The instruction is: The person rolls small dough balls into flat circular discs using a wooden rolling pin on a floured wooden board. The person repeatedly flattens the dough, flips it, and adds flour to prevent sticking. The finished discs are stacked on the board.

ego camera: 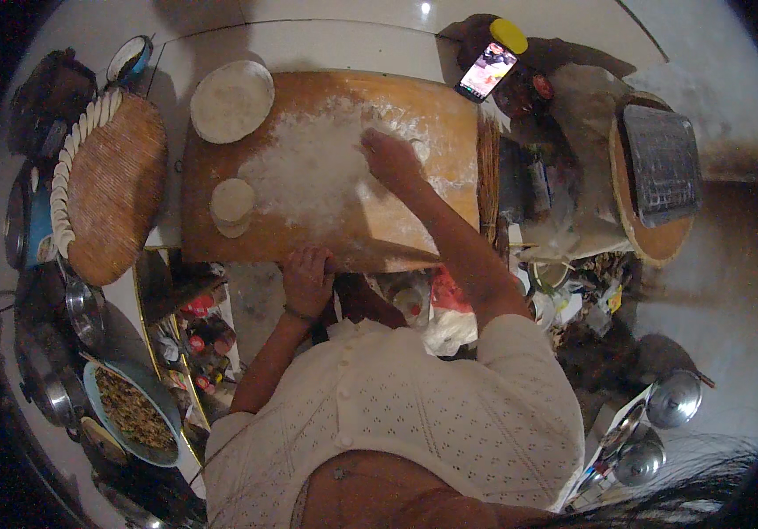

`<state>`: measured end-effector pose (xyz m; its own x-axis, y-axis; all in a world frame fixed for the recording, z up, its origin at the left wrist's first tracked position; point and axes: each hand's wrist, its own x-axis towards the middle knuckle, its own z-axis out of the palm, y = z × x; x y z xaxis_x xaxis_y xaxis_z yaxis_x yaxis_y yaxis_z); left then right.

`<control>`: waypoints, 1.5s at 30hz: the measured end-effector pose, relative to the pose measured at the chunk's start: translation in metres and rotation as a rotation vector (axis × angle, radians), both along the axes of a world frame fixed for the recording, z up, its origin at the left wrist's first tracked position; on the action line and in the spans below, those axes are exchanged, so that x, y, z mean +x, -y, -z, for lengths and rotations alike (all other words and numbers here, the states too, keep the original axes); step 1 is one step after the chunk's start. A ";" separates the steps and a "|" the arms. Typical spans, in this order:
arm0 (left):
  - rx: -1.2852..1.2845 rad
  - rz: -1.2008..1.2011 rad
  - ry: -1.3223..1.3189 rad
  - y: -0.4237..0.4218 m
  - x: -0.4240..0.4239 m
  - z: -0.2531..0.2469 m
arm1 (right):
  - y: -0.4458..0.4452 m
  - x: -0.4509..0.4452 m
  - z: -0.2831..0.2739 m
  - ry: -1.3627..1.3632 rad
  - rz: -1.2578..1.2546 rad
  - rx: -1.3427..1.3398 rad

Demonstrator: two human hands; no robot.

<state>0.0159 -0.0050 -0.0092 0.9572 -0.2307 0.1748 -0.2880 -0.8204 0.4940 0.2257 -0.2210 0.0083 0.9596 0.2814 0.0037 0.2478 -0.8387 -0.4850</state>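
Observation:
My right hand [392,159] is over the floured middle of a wooden board [200,248], fingers curled down toward the loose flour [312,162]. Whether anything is inside it is hidden. Close by its right side lies a small pale disc [420,151], probably dough. My left hand [307,278] rests on the board's near edge, fingers laid over the rim. A small stack of round dough wrappers [232,200] sits at the board's left. Behind the stack is a round bowl [233,102] with what looks like flour in it.
Left, a round stalk mat [117,192] carries a curved row of dumplings [61,198]. A basin of chopped filling [134,410] stands at lower left. A lit phone [486,71] leans beyond the board's far right corner. Straw-like bristles [488,178] border its right side; farther right lies a dark tray [662,162].

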 end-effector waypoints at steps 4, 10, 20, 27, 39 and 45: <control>-0.022 0.014 0.019 0.009 0.002 0.002 | -0.022 0.011 0.041 0.193 -0.195 -0.013; -0.052 0.033 0.032 0.005 0.001 0.003 | -0.006 -0.052 0.038 0.127 -0.444 -0.158; -0.047 0.026 0.001 0.010 0.006 0.004 | 0.046 -0.096 0.031 0.147 -0.217 -0.150; -0.027 0.061 0.001 0.017 0.008 -0.002 | 0.042 -0.089 0.041 0.280 -0.169 -0.100; 0.072 -0.036 0.126 0.019 0.033 0.021 | 0.078 -0.084 -0.008 0.130 -0.385 -0.297; 0.202 0.094 0.046 0.026 0.137 -0.001 | 0.088 -0.082 0.010 0.053 -0.045 -0.157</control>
<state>0.1533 -0.0310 -0.0079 0.9220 -0.3530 0.1590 -0.3860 -0.8698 0.3074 0.1437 -0.3088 -0.0017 0.9458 0.3248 0.0063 0.3081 -0.8908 -0.3340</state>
